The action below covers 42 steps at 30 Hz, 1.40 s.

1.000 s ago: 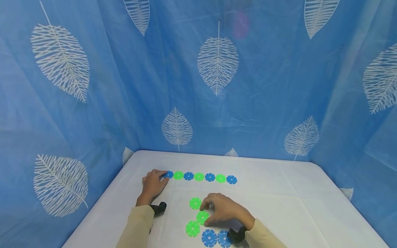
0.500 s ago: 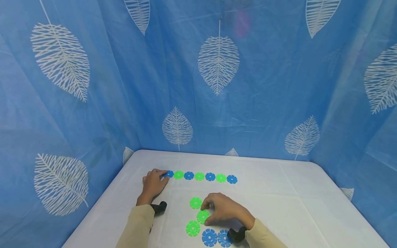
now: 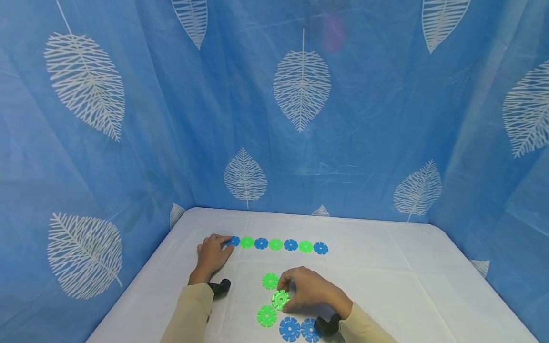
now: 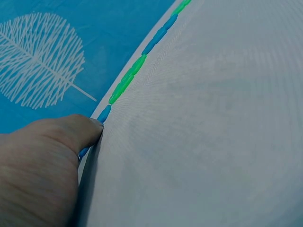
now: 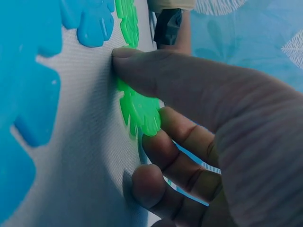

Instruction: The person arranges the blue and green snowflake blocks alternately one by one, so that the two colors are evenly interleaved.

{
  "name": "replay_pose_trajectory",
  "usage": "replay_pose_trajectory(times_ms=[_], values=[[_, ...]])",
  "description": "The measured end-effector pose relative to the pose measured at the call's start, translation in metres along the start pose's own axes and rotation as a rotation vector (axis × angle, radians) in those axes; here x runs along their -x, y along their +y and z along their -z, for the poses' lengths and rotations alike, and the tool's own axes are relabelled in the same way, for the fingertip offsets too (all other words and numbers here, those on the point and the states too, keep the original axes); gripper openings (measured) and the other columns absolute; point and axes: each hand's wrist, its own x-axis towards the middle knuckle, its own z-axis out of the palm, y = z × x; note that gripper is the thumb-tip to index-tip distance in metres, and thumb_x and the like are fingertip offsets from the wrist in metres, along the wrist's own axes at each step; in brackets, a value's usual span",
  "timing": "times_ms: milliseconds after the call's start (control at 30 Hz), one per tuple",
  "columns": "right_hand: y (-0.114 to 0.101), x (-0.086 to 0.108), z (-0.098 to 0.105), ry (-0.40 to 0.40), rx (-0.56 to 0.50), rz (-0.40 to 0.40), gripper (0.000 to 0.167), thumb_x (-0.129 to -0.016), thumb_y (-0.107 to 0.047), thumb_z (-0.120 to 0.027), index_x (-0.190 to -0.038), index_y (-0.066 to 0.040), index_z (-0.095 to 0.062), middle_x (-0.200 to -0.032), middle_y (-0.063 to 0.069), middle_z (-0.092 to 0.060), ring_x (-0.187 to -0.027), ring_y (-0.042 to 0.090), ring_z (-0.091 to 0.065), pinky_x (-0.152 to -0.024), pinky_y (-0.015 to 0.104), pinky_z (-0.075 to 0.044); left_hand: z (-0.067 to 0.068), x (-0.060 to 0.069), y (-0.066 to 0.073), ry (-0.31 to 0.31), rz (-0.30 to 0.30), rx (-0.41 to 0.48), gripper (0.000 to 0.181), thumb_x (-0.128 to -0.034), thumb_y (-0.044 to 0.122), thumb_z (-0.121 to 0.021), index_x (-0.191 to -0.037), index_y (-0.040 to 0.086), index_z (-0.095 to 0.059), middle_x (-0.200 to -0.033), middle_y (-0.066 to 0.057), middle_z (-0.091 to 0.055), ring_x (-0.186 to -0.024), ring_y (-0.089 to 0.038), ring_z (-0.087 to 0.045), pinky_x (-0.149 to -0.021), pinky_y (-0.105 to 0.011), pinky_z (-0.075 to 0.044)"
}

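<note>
My left hand (image 3: 213,254) pinches the blue notched plastic disc (image 3: 234,241) at the left end of a straight row of alternating blue and green discs. In the left wrist view, the thumb (image 4: 85,131) lies against that blue disc's near edge. With thumb and fingers, my right hand (image 3: 310,287) holds a green notched disc (image 3: 280,299) by its edge. Seen from the right wrist, this green disc (image 5: 142,111) is tilted between the thumb and the fingertips; part of it hides behind the thumb.
A loose green disc (image 3: 270,281) lies beyond the held one, another green disc (image 3: 267,316) nearer. Two blue discs (image 3: 289,328) lie by the right wrist, one partly covered by the wrist camera. The white table (image 3: 386,281) meets blue leaf-patterned curtains (image 3: 364,143).
The green disc in my right hand has tilted up and catches the light, where before it lay flat. My left hand and the row have stayed put.
</note>
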Motion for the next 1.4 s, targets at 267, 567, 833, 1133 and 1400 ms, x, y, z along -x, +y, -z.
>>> replay_pose_trajectory(times_ms=[267, 567, 833, 1133, 1400], values=[[-0.005, 0.002, 0.002, 0.006, 0.045, 0.011, 0.04, -0.066, -0.039, -0.091, -0.1, -0.03, -0.073, -0.094, -0.023, -0.068, -0.084, -0.006, -0.058, -0.076, 0.02, -0.049, 0.0, 0.001, 0.001, -0.001, 0.006, -0.007, 0.039, -0.0915, 0.032, -0.07, -0.127, 0.015, -0.071, -0.122, -0.014, -0.064, -0.114, -0.033, -0.057, -0.09, -0.052, -0.035], [0.0, 0.0, -0.001, 0.044, 0.125, 0.03, 0.038, -0.065, -0.044, -0.09, -0.098, -0.033, -0.073, -0.092, -0.026, -0.067, -0.082, -0.008, -0.058, -0.075, 0.02, -0.049, 0.001, 0.0, 0.001, 0.0, 0.014, -0.003, 0.039, -0.0914, 0.032, -0.071, -0.126, 0.015, -0.071, -0.121, -0.012, -0.065, -0.114, -0.032, -0.057, -0.09, -0.051, -0.035], [0.0, 0.0, 0.0, 0.064, 0.169, 0.057, 0.036, -0.065, -0.047, -0.088, -0.096, -0.034, -0.074, -0.089, -0.027, -0.066, -0.079, -0.008, -0.056, -0.074, 0.02, -0.048, 0.001, 0.0, 0.002, -0.001, 0.01, -0.008, 0.039, -0.0912, 0.032, -0.071, -0.126, 0.015, -0.071, -0.12, -0.013, -0.065, -0.113, -0.032, -0.057, -0.088, -0.05, -0.035], [0.004, 0.004, 0.009, 0.149, 0.125, 0.112, 0.033, -0.067, -0.043, -0.087, -0.094, -0.032, -0.073, -0.088, -0.024, -0.066, -0.075, -0.004, -0.057, -0.067, 0.017, -0.047, 0.001, 0.0, 0.003, 0.002, 0.006, -0.007, 0.039, -0.0913, 0.032, -0.071, -0.127, 0.016, -0.071, -0.119, -0.012, -0.065, -0.112, -0.032, -0.057, -0.087, -0.049, -0.035], [0.006, 0.01, 0.026, 0.244, 0.129, 0.088, 0.032, -0.069, -0.044, -0.086, -0.096, -0.033, -0.072, -0.087, -0.022, -0.064, -0.065, -0.002, -0.053, -0.06, 0.02, -0.046, -0.002, -0.001, 0.002, 0.0, 0.024, -0.012, 0.039, -0.091, 0.032, -0.071, -0.126, 0.017, -0.071, -0.12, -0.012, -0.065, -0.113, -0.032, -0.057, -0.088, -0.049, -0.035]])
